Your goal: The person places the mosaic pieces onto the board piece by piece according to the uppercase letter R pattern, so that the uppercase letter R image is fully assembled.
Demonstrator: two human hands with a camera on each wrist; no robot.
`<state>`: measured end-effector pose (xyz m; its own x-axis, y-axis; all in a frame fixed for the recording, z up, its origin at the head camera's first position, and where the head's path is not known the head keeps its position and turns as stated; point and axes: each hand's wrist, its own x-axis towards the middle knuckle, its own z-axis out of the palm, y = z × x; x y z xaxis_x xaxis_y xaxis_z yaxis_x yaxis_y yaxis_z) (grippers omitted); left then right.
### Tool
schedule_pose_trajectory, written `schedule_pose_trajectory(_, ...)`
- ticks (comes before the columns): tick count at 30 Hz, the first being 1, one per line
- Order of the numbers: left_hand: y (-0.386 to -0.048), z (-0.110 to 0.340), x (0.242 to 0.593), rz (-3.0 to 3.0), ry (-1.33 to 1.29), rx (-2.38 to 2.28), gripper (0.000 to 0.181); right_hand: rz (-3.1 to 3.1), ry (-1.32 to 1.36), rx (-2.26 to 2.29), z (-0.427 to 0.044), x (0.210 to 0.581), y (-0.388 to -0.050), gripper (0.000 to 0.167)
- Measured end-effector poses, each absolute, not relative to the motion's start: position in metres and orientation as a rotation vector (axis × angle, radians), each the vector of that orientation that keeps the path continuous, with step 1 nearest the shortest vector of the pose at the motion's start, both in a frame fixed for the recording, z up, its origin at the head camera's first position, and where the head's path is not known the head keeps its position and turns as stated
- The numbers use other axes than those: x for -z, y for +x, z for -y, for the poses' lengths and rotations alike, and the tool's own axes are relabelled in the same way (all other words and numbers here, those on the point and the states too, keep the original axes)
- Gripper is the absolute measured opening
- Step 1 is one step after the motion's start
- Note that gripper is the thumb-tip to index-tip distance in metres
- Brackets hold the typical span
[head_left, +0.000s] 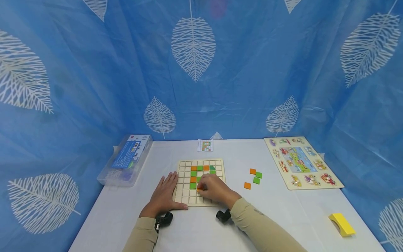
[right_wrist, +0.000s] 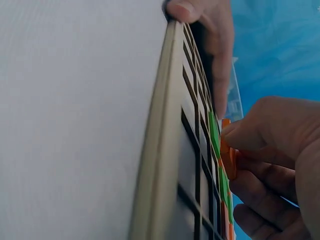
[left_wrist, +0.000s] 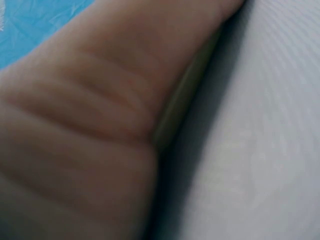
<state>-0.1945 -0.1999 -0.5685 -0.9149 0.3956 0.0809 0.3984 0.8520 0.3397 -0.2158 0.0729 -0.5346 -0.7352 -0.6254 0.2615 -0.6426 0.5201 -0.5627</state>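
A wooden grid board point(head_left: 185, 199) lies on the table, with several orange and green square tiles set in its cells and a dark green rounded piece point(head_left: 212, 167) near its top right. My right hand point(head_left: 217, 189) pinches an orange square tile point(right_wrist: 229, 155) between thumb and fingers, just over the board below the green tiles. Part of the pattern is hidden under that hand. My left hand point(head_left: 167, 194) rests along the board's left edge, fingers straight, thumb point(right_wrist: 182, 10) on the near edge. In the left wrist view the hand is blurred.
Loose orange and green tiles point(head_left: 256, 180) lie right of the board. A small pattern card point(head_left: 205, 145) stands behind it. At the back left is a clear plastic box point(head_left: 126, 175); a picture puzzle board point(head_left: 299, 161) lies at the right, a yellow arch block point(head_left: 342, 224) nearer.
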Motion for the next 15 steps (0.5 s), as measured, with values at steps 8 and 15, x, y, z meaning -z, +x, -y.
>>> schedule_pose_trajectory(8, -0.196, 0.200, 0.570, 3.011, -0.655, 0.551, 0.145, 2.677, 1.168, -0.980, -0.061, 0.540, -0.211, 0.008)
schedule_pose_trajectory(15, -0.194, 0.200, 0.571, 2.962, -0.664, 0.564, 0.143, 2.670, 1.187, -0.959, -0.051, 0.541, -0.208, 0.007)
